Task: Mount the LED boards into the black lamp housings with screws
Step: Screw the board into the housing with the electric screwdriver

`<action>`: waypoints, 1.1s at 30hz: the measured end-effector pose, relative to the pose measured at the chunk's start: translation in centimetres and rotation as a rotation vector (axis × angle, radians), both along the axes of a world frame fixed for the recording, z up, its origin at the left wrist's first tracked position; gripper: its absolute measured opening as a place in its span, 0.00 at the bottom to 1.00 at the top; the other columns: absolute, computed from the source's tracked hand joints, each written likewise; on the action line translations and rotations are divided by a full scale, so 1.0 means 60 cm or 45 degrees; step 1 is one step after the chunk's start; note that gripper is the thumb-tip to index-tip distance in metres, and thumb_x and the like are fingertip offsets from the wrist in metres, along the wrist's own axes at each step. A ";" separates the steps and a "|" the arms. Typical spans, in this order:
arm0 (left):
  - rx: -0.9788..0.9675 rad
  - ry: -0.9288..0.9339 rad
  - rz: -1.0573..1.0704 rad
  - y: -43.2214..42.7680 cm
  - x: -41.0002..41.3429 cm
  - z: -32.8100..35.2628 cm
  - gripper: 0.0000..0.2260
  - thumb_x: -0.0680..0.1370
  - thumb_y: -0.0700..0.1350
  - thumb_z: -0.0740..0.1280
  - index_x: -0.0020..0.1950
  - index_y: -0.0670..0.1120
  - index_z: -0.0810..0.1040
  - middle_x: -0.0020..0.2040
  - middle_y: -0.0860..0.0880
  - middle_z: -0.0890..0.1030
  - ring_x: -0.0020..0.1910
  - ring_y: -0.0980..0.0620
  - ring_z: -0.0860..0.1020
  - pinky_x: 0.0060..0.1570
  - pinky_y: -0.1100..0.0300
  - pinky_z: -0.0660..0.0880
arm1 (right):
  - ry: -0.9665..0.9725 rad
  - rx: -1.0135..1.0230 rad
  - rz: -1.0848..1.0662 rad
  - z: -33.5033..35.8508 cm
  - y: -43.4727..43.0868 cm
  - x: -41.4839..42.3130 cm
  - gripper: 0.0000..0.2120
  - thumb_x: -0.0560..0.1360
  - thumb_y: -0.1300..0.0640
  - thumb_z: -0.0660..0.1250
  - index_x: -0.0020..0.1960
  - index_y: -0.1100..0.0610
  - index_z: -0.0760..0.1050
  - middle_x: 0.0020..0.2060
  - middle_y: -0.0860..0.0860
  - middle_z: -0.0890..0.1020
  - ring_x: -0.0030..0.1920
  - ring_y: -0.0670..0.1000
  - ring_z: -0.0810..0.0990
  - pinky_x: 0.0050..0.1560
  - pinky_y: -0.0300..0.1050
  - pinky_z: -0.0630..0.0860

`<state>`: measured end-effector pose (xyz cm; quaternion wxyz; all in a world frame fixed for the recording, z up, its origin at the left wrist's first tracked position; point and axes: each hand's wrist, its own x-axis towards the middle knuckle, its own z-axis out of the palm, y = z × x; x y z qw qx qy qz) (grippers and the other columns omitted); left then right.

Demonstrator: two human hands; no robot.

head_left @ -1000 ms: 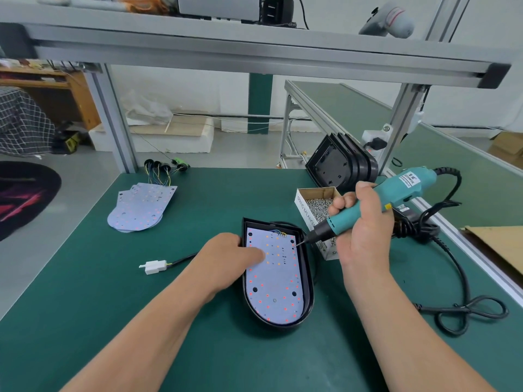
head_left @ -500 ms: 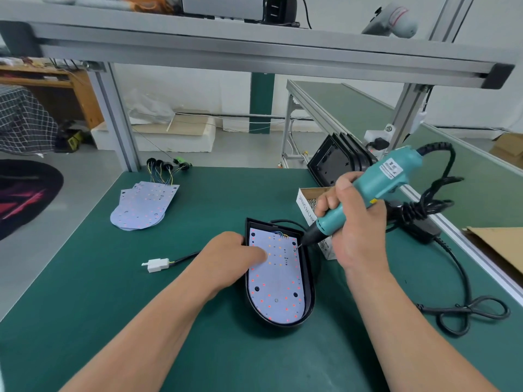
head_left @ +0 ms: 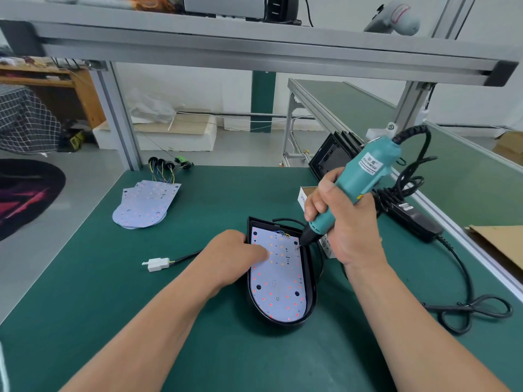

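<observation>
Right hand [head_left: 345,222]: grip closed round the lower barrel of a teal electric screwdriver [head_left: 365,176], fingers wrapped, tool tilted with its cord end up and away from the person. The black bit end touches the upper right corner of the LED board [head_left: 278,284]; a screw under the bit cannot be made out. Left hand [head_left: 235,256]: grip not closed on anything, one finger stretched flat and pressing on the upper left part of the board, the rest of the hand lying over the left rim of the black housing [head_left: 311,278]. The board sits inside the housing, face up, red and amber dots showing. The housing lies flat on the green tabletop [head_left: 113,292], at the middle, rounded end toward the person. A black lead runs left from under the left hand to a white plug [head_left: 157,263] on the tabletop. A small cardboard box [head_left: 304,195] stands just behind the right hand, largely hidden. Further black housings [head_left: 331,157] stand on edge at the far right corner. Loose LED boards [head_left: 144,205] lie stacked at the far left, wires attached. The screwdriver's black cord [head_left: 464,278] loops along the right side past a black power brick [head_left: 416,219].
</observation>
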<state>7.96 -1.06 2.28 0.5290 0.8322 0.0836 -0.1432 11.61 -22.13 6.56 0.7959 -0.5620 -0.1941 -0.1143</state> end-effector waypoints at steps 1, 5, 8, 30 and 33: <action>-0.003 0.005 -0.006 0.000 0.001 -0.001 0.27 0.64 0.53 0.70 0.54 0.34 0.81 0.43 0.46 0.81 0.42 0.50 0.76 0.48 0.52 0.69 | -0.009 -0.023 0.004 0.000 0.001 0.000 0.08 0.77 0.59 0.69 0.42 0.52 0.72 0.31 0.54 0.68 0.31 0.56 0.71 0.38 0.52 0.73; -0.004 -0.008 -0.020 -0.002 0.000 0.002 0.16 0.64 0.53 0.70 0.46 0.46 0.81 0.43 0.48 0.78 0.42 0.50 0.74 0.47 0.52 0.67 | -0.031 -0.057 0.012 0.000 -0.001 -0.003 0.08 0.78 0.66 0.66 0.46 0.53 0.76 0.31 0.52 0.70 0.33 0.57 0.73 0.43 0.55 0.77; -0.011 -0.018 -0.027 -0.002 -0.001 0.003 0.15 0.64 0.53 0.70 0.49 0.51 0.79 0.43 0.48 0.78 0.42 0.50 0.73 0.47 0.52 0.66 | -0.077 0.003 -0.014 0.005 -0.007 -0.011 0.09 0.78 0.68 0.65 0.52 0.56 0.78 0.31 0.54 0.72 0.34 0.57 0.74 0.45 0.55 0.78; -1.084 0.075 0.283 0.036 -0.011 0.047 0.10 0.85 0.30 0.58 0.61 0.34 0.78 0.40 0.45 0.83 0.30 0.57 0.76 0.22 0.68 0.68 | 0.209 0.757 0.115 -0.004 -0.005 -0.011 0.06 0.77 0.57 0.70 0.51 0.54 0.75 0.33 0.49 0.71 0.36 0.50 0.74 0.46 0.47 0.79; -1.185 0.045 0.199 0.029 -0.015 0.050 0.06 0.84 0.36 0.65 0.59 0.38 0.78 0.41 0.47 0.83 0.27 0.59 0.72 0.20 0.69 0.64 | 0.212 0.773 0.137 0.000 -0.002 -0.015 0.06 0.77 0.56 0.71 0.51 0.54 0.75 0.33 0.49 0.71 0.36 0.50 0.75 0.47 0.48 0.79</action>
